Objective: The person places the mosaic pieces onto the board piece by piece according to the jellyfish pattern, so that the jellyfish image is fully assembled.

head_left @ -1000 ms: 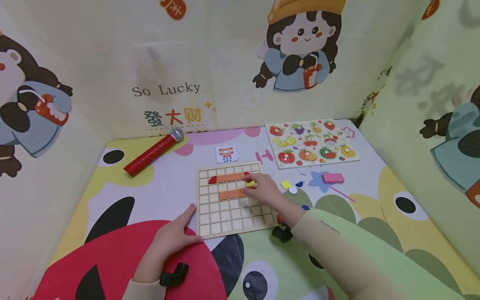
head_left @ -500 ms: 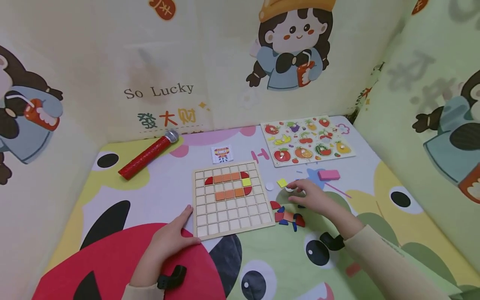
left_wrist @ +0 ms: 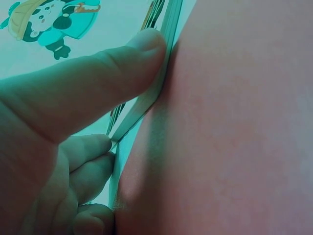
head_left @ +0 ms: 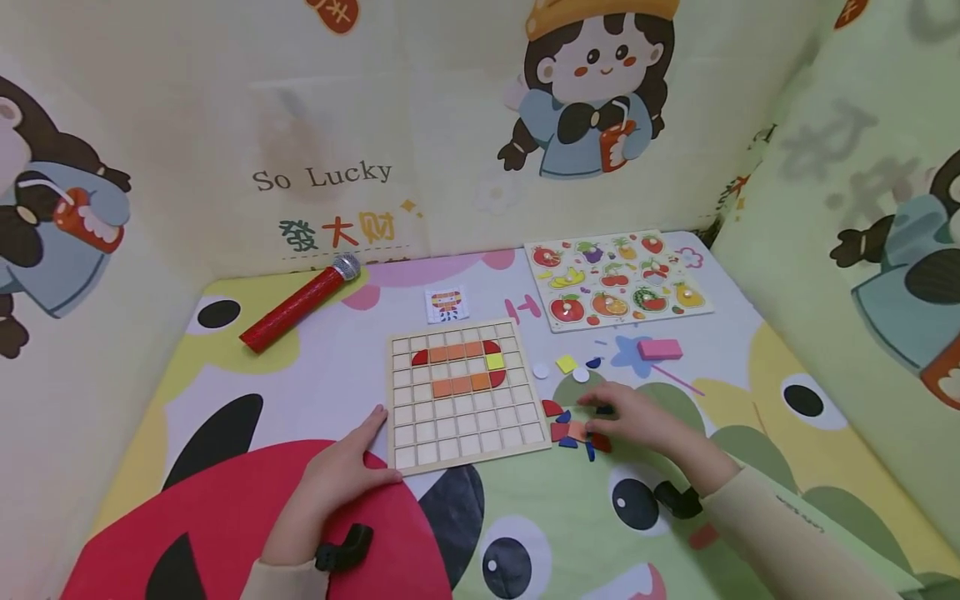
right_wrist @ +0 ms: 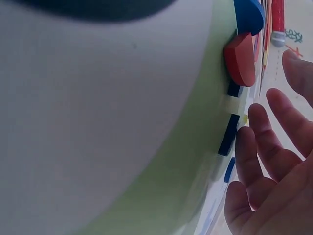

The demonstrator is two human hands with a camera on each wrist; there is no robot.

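While the left hand [head_left: 337, 471], left of lower centre, rests with thumb and forefinger spread wide against the near-left corner of the central grid board [head_left: 450, 433], the right hand [head_left: 633, 417], right of centre, has its fingers loosely parted over scattered red, orange and blue pieces [head_left: 577, 430]; whether they touch any I cannot tell. Orange rows [head_left: 456, 352] fill part of the board's upper half, a picture card [head_left: 447, 305] lies just beyond, and a red microphone [head_left: 288, 317] lies at centre left.

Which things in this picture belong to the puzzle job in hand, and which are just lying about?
Job in hand:
grid board, touched by the left hand
loose coloured pieces, near the right hand
picture card, probably the pattern

Apparently lying about:
microphone
fruit puzzle
pink block
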